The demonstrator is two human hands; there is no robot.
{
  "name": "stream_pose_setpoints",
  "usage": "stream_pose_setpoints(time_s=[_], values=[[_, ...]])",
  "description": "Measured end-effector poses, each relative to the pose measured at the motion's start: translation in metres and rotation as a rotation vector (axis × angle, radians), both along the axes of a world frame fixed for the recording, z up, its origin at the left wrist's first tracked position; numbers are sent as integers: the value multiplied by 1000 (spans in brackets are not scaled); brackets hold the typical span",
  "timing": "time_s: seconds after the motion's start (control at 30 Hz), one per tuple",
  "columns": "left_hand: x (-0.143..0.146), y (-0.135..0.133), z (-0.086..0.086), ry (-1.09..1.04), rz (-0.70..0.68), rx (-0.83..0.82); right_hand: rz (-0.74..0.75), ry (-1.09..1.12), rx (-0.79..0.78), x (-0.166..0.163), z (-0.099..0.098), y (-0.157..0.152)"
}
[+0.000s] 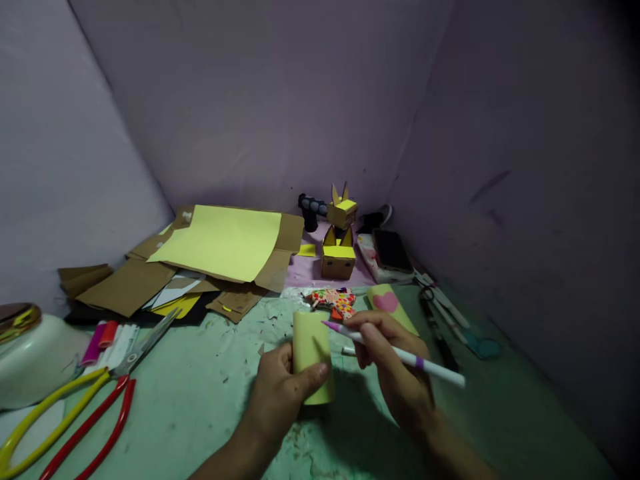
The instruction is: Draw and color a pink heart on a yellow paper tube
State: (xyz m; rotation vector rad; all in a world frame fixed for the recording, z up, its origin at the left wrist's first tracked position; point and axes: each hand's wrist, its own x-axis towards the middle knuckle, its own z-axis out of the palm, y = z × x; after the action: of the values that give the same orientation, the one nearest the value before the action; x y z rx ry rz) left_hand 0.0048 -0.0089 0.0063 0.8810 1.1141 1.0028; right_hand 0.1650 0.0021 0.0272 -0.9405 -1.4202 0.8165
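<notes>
In the head view, I see the left hand curled around the lower half of a pale yellow tube, its thumb across the front. The right hand pinches a white marker like a pen, purple tip by the tube's upper right edge; whether it touches, I can't tell. Just beyond the right hand lies a heart-marked tube; well out to the left hand's left lie scissors. The held tube looks like rolled paper or card: light, fairly stiff lengthwise, easily dented, probably not slippery. I'd hold it low, around its sides, without squeezing.
</notes>
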Motion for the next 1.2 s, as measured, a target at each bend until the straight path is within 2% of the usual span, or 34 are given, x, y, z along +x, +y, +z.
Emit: stream_pose_setpoints(time_s=[0.2, 0.37, 0.57, 1.2], values=[[2, 2, 4, 33, -8, -39, -111, -124, 7, -7, 10, 2], [2, 1, 4, 80, 2, -49, -97, -86, -26, -7, -1, 3], [3, 0, 5, 156, -19, -16, -73, -92, 94, -9, -15, 4], [9, 1, 8, 250, 13, -6, -181, -267, 274, -12, -7, 6]])
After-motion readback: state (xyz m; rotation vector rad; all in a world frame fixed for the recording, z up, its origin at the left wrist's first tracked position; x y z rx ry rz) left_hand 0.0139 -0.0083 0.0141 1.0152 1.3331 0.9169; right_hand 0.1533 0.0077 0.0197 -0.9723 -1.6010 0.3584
